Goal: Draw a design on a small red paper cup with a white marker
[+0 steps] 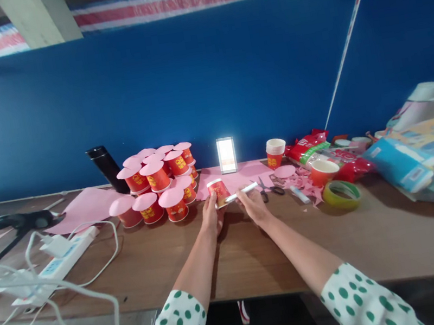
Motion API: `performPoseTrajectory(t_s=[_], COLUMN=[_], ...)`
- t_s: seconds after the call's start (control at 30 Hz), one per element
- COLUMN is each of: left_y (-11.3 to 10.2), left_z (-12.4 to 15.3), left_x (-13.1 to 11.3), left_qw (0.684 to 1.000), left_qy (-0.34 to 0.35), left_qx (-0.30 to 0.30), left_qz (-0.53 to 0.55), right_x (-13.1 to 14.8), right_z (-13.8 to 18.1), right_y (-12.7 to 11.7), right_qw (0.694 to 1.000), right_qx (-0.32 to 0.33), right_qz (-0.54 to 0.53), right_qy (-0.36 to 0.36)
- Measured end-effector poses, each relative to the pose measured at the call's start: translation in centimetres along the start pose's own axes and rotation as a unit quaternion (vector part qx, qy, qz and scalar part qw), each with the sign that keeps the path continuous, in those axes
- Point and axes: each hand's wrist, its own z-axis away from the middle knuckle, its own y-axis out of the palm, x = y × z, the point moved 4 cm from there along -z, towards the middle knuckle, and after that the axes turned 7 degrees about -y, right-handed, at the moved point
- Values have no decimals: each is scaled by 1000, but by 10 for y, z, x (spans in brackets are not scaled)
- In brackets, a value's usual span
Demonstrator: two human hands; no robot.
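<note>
Near the middle of the frame, the person's left hand [211,216] is closed around a small red paper cup [218,192], fingers and thumb gripping its side and lower part. The cup is tilted, its pale end facing up and its gold print turned towards us. Just to the right, the right hand [254,206] pinches a slim white pen [246,191], the fingers drawn together on the barrel. The pen slants down and left towards the cup; from where I stand I can't tell whether its tip touches the side or stops just short.

Both hands are over the front edge of a pink paper sheet [255,168], with dark-handled scissors [277,191] lying open just right of the pen. Left of the hands, at centre left, stands a crowd of red cups [158,180], most topped with flat pink discs [152,168]. To the right of centre a stack of cups [275,153] stands beside pink scraps [302,177], with a white tube [300,195] and a roll of yellow-green tape [330,199] lower and further right.
</note>
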Motion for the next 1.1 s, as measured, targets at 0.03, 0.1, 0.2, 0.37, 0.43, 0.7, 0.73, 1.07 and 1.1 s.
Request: performPoseTrajectory(t_s=[0.03, 0.1, 0.2, 0.37, 0.43, 0.7, 0.73, 1.07, 1.1], left_y=[0, 0, -1, -2, -2, -2, -2, -2, -2], left_z=[0, 0, 0, -1, -1, -1, -1, -1, -1], left_x=[0, 0, 0, 1, 1, 1, 1, 0, 0], left_qw=[1000, 1000, 1000, 1000, 1000, 1000, 1000, 1000, 1000], left_qy=[0, 0, -2, -4, -6, -3, -4, -10, -9], left_qx=[1, 1, -3, -7, -5, 1, -1, -9, -8], left_qz=[1, 4, 6, 6, 6, 8, 7, 6, 6], right_x=[1, 3, 6, 9, 8, 6, 6, 7, 7], right_z=[0, 0, 0, -1, -1, -1, -1, 0, -1], right_y=[0, 0, -1, -2, -2, -2, -2, -1, -1], right_qw=[1000, 1000, 1000, 999, 999, 999, 999, 999, 999], right_qx=[-1, -6, -24, -40, -39, -34, -34, -30, -29], right_qz=[0, 1, 5, 14, 15, 12, 10, 1, 1], right_qy=[0, 1, 2, 3, 3, 8, 9, 13, 14])
